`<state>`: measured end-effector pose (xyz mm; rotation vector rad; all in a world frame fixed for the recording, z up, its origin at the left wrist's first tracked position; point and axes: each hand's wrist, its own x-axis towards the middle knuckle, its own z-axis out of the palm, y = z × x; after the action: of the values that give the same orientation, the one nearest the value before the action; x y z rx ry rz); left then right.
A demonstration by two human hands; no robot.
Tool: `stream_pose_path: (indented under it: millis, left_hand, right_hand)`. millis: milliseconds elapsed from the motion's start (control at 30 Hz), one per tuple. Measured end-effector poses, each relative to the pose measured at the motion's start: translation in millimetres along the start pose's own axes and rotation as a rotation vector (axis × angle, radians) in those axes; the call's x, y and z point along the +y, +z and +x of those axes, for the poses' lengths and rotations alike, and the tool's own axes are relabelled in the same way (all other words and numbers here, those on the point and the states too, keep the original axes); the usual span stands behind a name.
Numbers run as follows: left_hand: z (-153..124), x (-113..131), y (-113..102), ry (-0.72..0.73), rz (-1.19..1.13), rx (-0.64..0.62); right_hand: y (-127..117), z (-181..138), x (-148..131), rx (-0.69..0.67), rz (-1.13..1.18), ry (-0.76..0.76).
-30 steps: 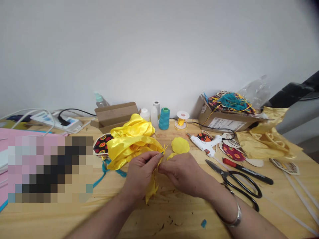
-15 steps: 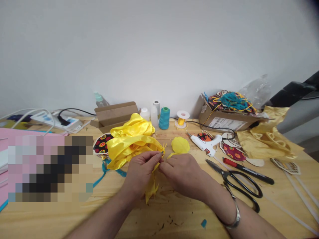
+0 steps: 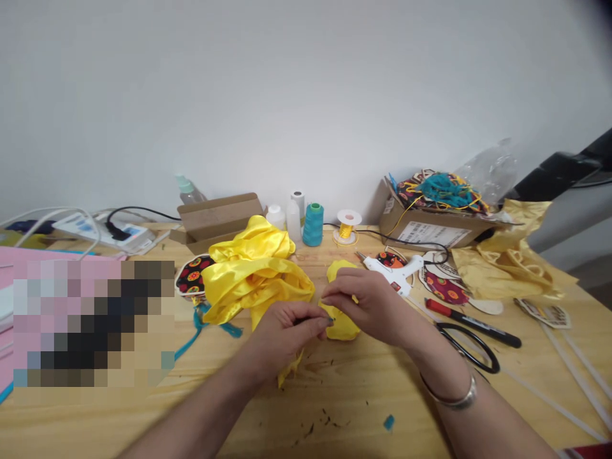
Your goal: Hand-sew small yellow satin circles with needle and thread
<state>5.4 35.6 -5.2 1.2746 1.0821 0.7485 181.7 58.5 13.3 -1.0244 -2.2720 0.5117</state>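
My left hand [image 3: 291,335] is closed in front of the bunched yellow satin fabric [image 3: 253,280], part of which runs into its grip. A frayed yellow end hangs out below the palm. Thumb and forefinger are pinched at a tiny dark bluish spot. Just right of them my right hand [image 3: 368,303] is raised, its fingertips pinched together; what they hold is too small to make out. Beneath the right fingers lies a pale yellow fabric piece [image 3: 342,325], partly covered by that hand. Black-handled scissors [image 3: 473,347] are mostly hidden behind the right forearm.
A white glue gun [image 3: 394,274] and a red-capped black marker [image 3: 473,322] lie to the right. Behind stand a teal thread cone [image 3: 313,226], a yellow cord spool [image 3: 347,226], white bottles [image 3: 293,220] and a cardboard box [image 3: 430,229] of patterned pieces. Gold fabric [image 3: 507,264] covers the right back.
My right hand has risen and turned, its fingertips now slightly apart from the left ones. My left hand has shifted right and down. The right forearm now covers most of the scissors.
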Motion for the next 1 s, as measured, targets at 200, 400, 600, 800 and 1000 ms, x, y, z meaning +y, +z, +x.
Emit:
stream_pose_path:
  millis: [200, 400, 600, 800, 1000]
  left_hand:
    - [1, -9, -1, -0.028, -0.240, 0.032]
    - [5, -14, -2, -0.002, -0.423, 0.171]
    - [5, -12, -2, 0.034, -0.374, 0.257]
    - [5, -14, -1, 0.043, -0.340, 0.282]
    - [7, -15, -1, 0.025, -0.377, 0.306]
  right_hand:
    - [4, 8, 9, -0.031, 0.409, 0.208]
    - [12, 6, 6, -0.047, 0.475, 0.333]
    - [10, 3, -1, -0.027, 0.433, 0.395]
    - [9, 1, -9, -0.060, 0.394, 0.358]
    - [13, -2, -12, -0.110, 0.313, 0.329]
